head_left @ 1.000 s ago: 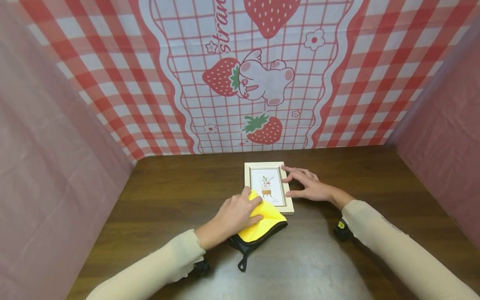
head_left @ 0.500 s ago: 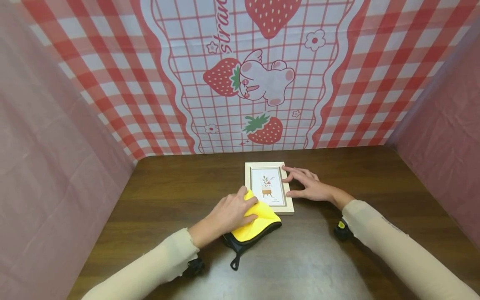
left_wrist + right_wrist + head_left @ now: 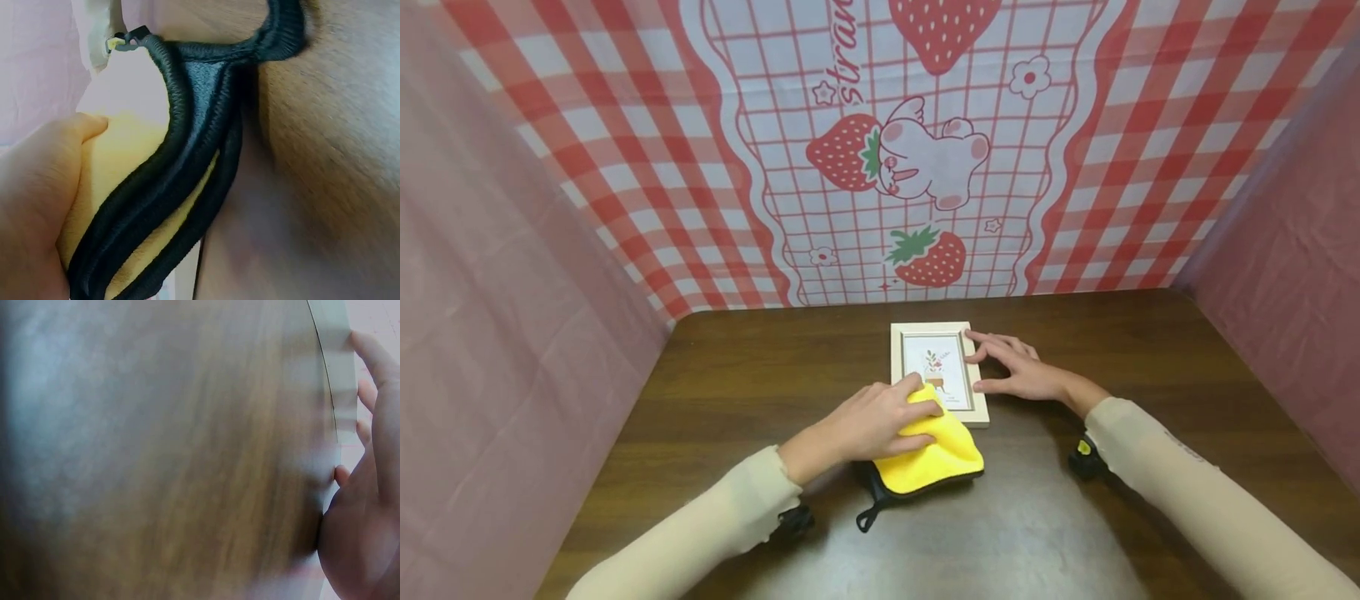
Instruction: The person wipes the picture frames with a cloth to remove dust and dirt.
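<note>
My left hand (image 3: 872, 421) grips a yellow cloth (image 3: 936, 458) with black edging and a black hanging loop. The cloth covers the lower left part of a pale wooden picture frame (image 3: 979, 415), which lies flat with a plant picture inside. In the left wrist view, the thumb presses the folded cloth (image 3: 128, 144), and its dark edges hang in layers. At the frame's right side is my right hand (image 3: 1011, 368), its fingers spread and their tips touching the rim. The right wrist view shows these fingertips along the frame's pale edge (image 3: 342, 387).
Beneath everything is a dark brown wooden table (image 3: 760, 367). A red and white checked strawberry curtain (image 3: 842, 217) rises at its back edge. Pink cloth walls stand to the left and right. Each wrist carries a small black device (image 3: 1084, 457).
My left hand and the cloth shifted left over the frame's lower corner, then back to the right, and the cloth's lower edge has swung right. My right hand and the frame stay put.
</note>
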`<state>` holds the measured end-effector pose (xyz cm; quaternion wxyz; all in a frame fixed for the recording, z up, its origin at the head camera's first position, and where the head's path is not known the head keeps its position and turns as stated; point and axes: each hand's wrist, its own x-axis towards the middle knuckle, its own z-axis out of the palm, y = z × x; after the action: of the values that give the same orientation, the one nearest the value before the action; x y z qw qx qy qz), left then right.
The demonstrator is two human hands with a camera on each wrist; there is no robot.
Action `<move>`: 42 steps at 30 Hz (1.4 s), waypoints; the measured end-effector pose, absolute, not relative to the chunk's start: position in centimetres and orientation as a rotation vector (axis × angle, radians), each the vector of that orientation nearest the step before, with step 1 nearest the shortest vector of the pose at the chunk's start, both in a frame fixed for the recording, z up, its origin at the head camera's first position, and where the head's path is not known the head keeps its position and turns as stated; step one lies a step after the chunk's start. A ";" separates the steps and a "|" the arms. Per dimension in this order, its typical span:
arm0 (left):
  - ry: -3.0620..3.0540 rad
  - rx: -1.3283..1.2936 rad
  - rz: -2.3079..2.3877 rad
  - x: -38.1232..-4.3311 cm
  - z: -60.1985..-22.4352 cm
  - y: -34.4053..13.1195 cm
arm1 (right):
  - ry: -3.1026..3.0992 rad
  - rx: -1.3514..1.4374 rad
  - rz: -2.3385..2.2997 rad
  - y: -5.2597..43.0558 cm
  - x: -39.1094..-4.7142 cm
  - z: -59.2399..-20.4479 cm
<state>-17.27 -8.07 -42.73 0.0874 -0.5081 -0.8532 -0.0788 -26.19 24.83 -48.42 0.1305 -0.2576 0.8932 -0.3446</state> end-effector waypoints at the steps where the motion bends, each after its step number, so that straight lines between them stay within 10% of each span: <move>1: -2.528 -1.544 -0.198 -17.3 -42.7 -7.8 | 2.589 -0.749 -0.997 24.8 -26.2 -48.3; 42: -2.533 -1.731 0.140 -17.5 -45.4 -3.3 | 2.596 -0.785 -0.995 24.7 -26.3 -48.3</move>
<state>-17.47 -3.26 -45.42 0.0352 -0.5633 -0.8243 0.0456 -26.26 24.71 -48.27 0.1259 -0.2696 0.8915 -0.3417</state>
